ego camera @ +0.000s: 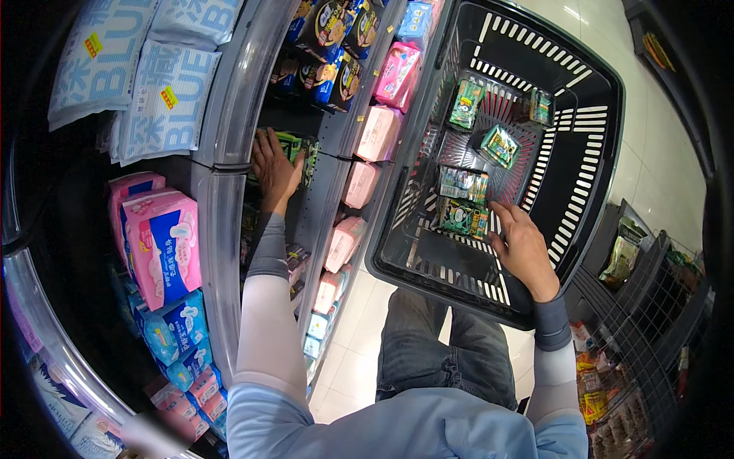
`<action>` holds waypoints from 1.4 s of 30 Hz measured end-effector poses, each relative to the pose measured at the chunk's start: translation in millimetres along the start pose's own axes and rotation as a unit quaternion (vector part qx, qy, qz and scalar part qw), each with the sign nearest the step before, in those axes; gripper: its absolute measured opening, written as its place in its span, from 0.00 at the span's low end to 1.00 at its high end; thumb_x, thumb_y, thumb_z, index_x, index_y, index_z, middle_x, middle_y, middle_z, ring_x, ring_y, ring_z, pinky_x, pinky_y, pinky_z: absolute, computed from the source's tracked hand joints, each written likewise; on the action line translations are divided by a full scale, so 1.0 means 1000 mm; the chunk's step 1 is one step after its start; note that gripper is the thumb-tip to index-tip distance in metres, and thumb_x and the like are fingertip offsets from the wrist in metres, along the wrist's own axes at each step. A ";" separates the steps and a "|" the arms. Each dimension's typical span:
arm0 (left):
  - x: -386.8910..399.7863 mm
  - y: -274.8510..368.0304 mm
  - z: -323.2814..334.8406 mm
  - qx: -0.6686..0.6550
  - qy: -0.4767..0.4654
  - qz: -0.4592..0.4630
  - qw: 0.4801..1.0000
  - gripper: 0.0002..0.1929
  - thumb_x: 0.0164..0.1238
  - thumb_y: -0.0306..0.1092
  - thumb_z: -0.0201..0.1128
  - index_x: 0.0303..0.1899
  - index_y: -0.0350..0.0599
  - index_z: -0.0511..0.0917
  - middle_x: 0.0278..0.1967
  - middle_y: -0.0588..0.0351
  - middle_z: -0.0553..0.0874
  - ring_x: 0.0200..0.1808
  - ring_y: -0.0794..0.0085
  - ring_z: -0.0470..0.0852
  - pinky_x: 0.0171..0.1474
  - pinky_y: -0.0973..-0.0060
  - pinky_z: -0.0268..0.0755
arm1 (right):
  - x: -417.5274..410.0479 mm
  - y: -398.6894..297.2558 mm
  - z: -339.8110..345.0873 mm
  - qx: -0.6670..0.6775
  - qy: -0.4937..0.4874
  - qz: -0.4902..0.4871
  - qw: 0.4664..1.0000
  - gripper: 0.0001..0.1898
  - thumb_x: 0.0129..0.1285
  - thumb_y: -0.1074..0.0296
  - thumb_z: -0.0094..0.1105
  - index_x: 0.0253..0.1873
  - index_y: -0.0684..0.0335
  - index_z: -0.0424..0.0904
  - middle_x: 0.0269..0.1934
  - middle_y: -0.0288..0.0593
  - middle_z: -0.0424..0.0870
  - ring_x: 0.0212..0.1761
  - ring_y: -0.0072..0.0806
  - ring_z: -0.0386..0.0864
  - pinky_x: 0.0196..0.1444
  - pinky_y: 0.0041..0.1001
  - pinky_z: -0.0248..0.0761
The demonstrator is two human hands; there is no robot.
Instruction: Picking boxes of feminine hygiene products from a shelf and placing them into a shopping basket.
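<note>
On the shelf at the left, my left hand point(277, 166) rests against green plastic-wrapped packs point(309, 160). Its palm and fingers cover part of them, so whether it grips one is unclear. My right hand point(523, 246) is inside a black plastic shopping basket point(579, 229), fingers bent and apart, holding nothing. Its fingertips are beside a green pack point(463, 218) at the basket's near left. Another pack point(464, 183) lies just beyond that one. Farther in are a pack at the left point(467, 104), one in the middle point(500, 147) and one at the far right point(541, 107).
Blue and black packs point(330, 63) stand on the same shelf beyond my left hand. Pink packs point(375, 133) line the lower shelf by the basket. Clear plastic guards point(221, 229) edge the upper shelf, which holds pink sanitary pad packs point(163, 246). A wire rack point(659, 304) stands at the right.
</note>
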State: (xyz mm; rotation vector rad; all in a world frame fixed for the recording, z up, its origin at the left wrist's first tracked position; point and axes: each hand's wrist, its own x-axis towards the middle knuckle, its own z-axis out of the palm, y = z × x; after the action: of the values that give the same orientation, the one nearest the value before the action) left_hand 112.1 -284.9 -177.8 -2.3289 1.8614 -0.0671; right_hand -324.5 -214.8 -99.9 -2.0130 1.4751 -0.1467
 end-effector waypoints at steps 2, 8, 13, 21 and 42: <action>0.002 0.001 0.002 -0.011 0.009 0.004 1.000 0.43 0.59 0.51 0.59 0.69 0.38 0.46 0.69 0.40 0.48 0.70 0.46 0.45 0.68 0.51 0.39 | -0.002 0.003 0.002 -0.007 0.018 -0.010 1.000 0.25 0.50 0.73 0.61 0.56 0.67 0.70 0.49 0.50 0.75 0.49 0.43 0.74 0.52 0.34 0.69; -0.001 -0.013 0.008 -0.068 0.090 0.036 0.993 0.44 0.58 0.53 0.60 0.68 0.37 0.49 0.67 0.38 0.51 0.69 0.46 0.48 0.67 0.52 0.43 | -0.003 0.001 0.005 0.005 0.011 -0.016 1.000 0.25 0.50 0.74 0.61 0.56 0.67 0.69 0.48 0.50 0.75 0.48 0.43 0.74 0.51 0.34 0.69; -0.005 -0.008 -0.007 -0.039 0.025 -0.044 0.998 0.57 0.43 0.64 0.66 0.67 0.36 0.46 0.65 0.35 0.57 0.66 0.42 0.56 0.63 0.52 0.54 | -0.006 0.011 0.002 -0.005 0.028 -0.003 1.000 0.25 0.49 0.74 0.61 0.56 0.67 0.70 0.46 0.50 0.75 0.47 0.44 0.75 0.50 0.34 0.69; -0.013 -0.041 0.015 -0.137 -0.011 -0.073 0.988 0.57 0.42 0.57 0.71 0.70 0.52 0.42 0.66 0.29 0.47 0.67 0.34 0.44 0.66 0.44 0.40 | 0.004 0.025 0.009 -0.022 0.004 0.029 0.999 0.26 0.49 0.71 0.62 0.56 0.66 0.69 0.44 0.50 0.76 0.45 0.44 0.76 0.47 0.35 0.71; 0.003 -0.013 -0.002 -0.185 0.017 -0.023 0.982 0.53 0.46 0.60 0.68 0.69 0.46 0.48 0.66 0.30 0.48 0.67 0.34 0.46 0.64 0.43 0.46 | 0.105 0.064 0.037 -0.033 0.102 0.081 0.991 0.43 0.44 0.80 0.63 0.67 0.59 0.54 0.59 0.51 0.65 0.56 0.50 0.67 0.60 0.37 0.64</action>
State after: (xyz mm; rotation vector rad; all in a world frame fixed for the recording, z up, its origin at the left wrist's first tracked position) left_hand 124.7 -284.9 -173.7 -2.6213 1.9804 0.2571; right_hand -322.5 -304.4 -192.1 -1.9671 1.7870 -0.2450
